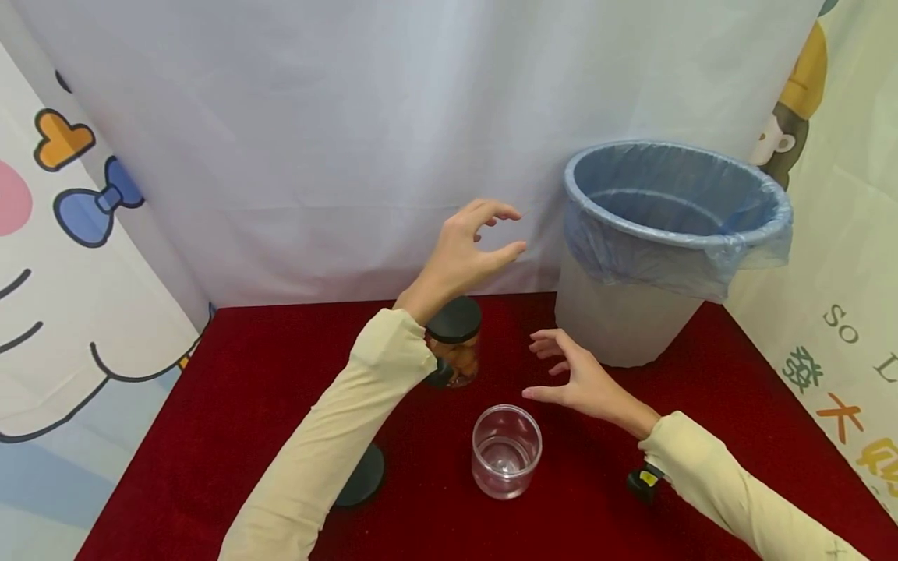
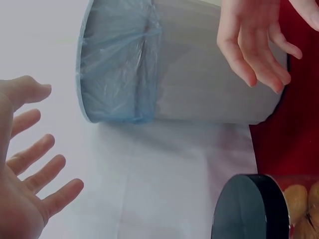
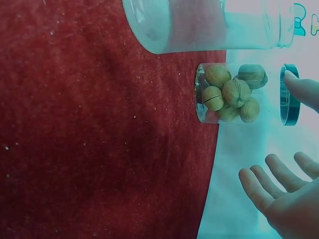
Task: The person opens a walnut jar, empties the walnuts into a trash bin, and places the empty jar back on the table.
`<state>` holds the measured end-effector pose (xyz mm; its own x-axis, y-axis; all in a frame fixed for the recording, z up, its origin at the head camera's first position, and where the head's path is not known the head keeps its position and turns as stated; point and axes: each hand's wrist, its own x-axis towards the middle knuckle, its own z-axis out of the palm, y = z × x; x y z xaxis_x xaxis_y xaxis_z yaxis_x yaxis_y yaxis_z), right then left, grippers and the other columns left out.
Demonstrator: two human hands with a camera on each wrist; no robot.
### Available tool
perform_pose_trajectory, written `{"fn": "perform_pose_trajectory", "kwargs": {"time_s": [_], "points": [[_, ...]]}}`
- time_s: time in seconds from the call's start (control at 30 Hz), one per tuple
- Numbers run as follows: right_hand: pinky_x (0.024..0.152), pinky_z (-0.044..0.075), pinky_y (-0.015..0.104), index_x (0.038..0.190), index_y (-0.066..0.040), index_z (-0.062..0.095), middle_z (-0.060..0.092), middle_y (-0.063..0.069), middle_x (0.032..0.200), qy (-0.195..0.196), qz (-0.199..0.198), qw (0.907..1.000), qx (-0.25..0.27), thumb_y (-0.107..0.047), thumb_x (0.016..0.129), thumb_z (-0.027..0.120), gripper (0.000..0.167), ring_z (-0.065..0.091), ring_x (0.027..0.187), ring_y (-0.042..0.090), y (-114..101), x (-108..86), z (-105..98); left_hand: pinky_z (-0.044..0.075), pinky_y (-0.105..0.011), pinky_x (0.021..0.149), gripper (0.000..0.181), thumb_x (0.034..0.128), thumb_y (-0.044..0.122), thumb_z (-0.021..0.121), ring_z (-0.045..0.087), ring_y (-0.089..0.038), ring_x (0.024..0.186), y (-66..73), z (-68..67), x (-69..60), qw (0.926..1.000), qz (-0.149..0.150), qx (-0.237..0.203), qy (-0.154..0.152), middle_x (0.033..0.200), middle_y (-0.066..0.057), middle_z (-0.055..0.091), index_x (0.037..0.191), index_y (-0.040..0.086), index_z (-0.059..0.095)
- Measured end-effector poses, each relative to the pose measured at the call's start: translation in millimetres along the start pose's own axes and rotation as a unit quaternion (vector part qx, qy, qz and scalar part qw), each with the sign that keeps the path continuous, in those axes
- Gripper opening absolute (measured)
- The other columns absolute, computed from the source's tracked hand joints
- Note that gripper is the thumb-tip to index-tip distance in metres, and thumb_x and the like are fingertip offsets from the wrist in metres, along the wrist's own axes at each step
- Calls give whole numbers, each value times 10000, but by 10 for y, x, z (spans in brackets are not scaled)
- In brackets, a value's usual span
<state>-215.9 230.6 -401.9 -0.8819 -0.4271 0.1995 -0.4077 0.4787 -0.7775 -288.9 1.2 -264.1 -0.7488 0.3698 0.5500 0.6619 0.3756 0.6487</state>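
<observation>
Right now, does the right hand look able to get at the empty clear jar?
Probably yes: the right hand holds nothing, the clear jar stands near it, and nothing visible lies between them.

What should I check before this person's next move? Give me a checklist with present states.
1. Left grip free of objects: ok.
2. Right grip free of objects: ok.
3. Open jar upright and empty: ok.
4. Loose lid on that jar: not ok, it lies on the table.
5. Cap of the walnut jar screwed tight: cannot tell, though it sits on top.
6. Bin lined: ok, bag folded over its rim.
</observation>
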Motion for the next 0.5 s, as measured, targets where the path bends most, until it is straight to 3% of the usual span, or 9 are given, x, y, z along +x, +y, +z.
{"fn": "perform_pose_trajectory", "kwargs": {"time_s": [0.5], "points": [[947,522,510,1427,-12,438,565,253,1379,-115,42,9999,66,-180,823,860,756,551,1252,432,51,146,33,488,-462,994,371,914,229,775,566,-216,1191,-139,-137,-156,9991,-412,-66,-3,1292,-63,644,1260,125,689]]}}
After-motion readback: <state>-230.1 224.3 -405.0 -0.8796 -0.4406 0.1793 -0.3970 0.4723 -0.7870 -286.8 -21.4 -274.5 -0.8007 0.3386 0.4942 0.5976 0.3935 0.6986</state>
